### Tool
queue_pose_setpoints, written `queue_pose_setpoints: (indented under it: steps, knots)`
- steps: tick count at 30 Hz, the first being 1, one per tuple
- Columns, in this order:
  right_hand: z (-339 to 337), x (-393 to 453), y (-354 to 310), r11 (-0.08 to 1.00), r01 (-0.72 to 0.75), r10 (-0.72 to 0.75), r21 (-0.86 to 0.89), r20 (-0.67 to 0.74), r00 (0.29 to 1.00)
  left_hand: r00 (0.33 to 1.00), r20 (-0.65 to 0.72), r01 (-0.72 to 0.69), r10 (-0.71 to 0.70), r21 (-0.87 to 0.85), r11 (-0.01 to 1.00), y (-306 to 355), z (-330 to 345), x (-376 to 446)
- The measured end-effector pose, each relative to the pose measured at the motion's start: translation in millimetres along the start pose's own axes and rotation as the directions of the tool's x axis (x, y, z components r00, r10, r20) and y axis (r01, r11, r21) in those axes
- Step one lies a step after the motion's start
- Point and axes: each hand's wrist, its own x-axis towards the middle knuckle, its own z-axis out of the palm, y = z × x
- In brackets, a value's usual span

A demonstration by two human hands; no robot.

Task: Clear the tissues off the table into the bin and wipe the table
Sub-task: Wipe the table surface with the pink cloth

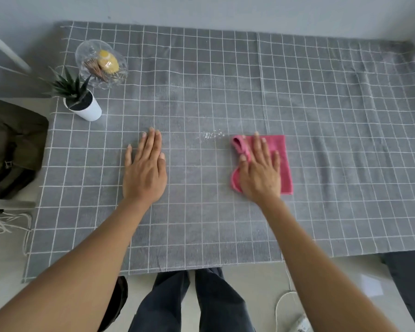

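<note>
- A dark green bag (12,149) is seen at the far left, beside the table edge, with white cords (7,224) lying on the floor just below it.
- A small spiky plant in a white pot (83,105) is placed near the table's left edge, tilted in the wide-angle view.
- Just behind the plant, a clear glass dish (101,63) is set, with a yellow object and a bundle of thin sticks inside.
- The table (225,80) is covered by a grey cloth with a white grid pattern.
- The left hand (145,168) is laid flat on the cloth, palm down, fingers stretched out and close together; nothing is held by it.
- A scatter of small white crumbs (211,135) is visible between the two hands, just left of the pink cloth's far corner.
- The right hand (259,171) is pressed palm down on a pink cloth (283,164), fingers spread and extended; the cloth is pinned beneath rather than gripped, and its left edge is bunched into a fold.
- No tissues can be made out on the table.
- Dark trouser legs (189,303) are seen below the near table edge, and a white cable (282,305) is lying on the floor to the right.
</note>
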Motion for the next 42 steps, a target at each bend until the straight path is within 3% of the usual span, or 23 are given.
queue_pose_setpoints:
  steps: [7,13,18,20,25,32,38,42]
  knots:
    - [3,3,-15,0.984,-0.174,0.176,0.043,-0.044,0.983,1.0,-0.002,0.005,-0.005,-0.01,1.0,0,2,0]
    - [23,-16,-96,0.991,0.115,-0.116,0.063,0.014,0.993,1.0,-0.006,0.002,-0.002,-0.003,1.0,1,0,0]
    - [17,-16,-80,0.973,0.222,-0.224,0.059,0.025,0.974,1.0,0.002,-0.006,0.006,-0.013,1.0,1,-2,0]
    - [11,-8,-56,0.983,0.181,-0.181,0.014,0.024,0.983,1.0,0.006,-0.006,0.007,-0.018,1.0,1,-3,-1]
    - [-8,7,12,0.996,-0.087,0.087,0.012,-0.015,0.996,1.0,0.011,-0.002,0.003,-0.019,1.0,1,-3,0]
    - [-2,4,-18,0.975,-0.204,0.209,0.087,-0.049,0.977,1.0,0.0,0.011,-0.011,-0.008,1.0,1,-1,0]
    - [23,-23,-93,0.991,0.108,-0.108,0.075,-0.004,0.994,1.0,-0.002,0.008,-0.008,-0.004,1.0,1,-1,0]
    - [18,-24,-72,0.974,0.218,-0.219,0.061,0.007,0.976,1.0,-0.007,-0.004,0.004,-0.02,1.0,1,-1,0]
